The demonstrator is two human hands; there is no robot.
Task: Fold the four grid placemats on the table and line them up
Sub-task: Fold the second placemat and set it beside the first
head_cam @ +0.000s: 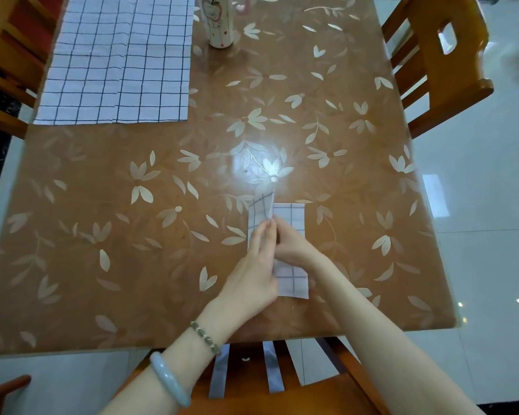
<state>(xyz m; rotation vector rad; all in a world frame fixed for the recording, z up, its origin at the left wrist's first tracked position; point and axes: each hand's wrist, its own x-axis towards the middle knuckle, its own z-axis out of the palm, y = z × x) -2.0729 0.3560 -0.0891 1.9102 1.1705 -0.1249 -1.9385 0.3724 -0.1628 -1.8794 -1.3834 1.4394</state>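
Above a slatted chair (327,396) at the near edge of the table (102,205), a narrow, already-doubled placemat (294,280) is worked by both hands. Its raised left flap is pinched at the fingertips of the left hand (252,268), bracelets at the wrist. The same fold is gripped by the curled fingers of the right hand (292,245). The task is judged to be at an early stage, since no finished placemats are seen lined up. At the far left corner, grid cloth (117,61) is left spread flat, and how many sheets are layered there cannot be told. A decorated cup (218,22) is stood just beside it.
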